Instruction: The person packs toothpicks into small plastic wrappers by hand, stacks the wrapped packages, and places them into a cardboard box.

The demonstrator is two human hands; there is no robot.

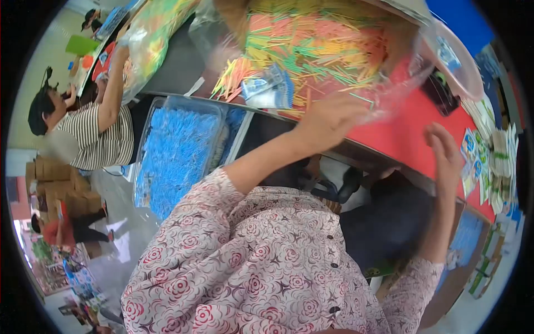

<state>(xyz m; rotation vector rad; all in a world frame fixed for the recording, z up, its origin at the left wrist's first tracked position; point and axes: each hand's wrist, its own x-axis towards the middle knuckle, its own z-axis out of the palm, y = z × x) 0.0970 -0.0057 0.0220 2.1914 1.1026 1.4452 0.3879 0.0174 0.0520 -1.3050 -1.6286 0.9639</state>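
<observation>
My left hand reaches over the front edge of the red table, its fingers closed on what looks like a clear plastic bag; motion smears the fingertips. Thin yellow, pink and green sticks lie heaped just beyond it. Close to that hand are small blue-and-white printed packets, with a loose bunch of coloured sticks alongside. Over on the right, my right hand is raised near the table edge, fingers apart, with nothing visible in it.
A clear bin of blue netted packets stands left of my body. A dark phone-like object, a pink basin and stacked printed packaging are at the right. A co-worker in a striped shirt handles a bag of coloured sticks.
</observation>
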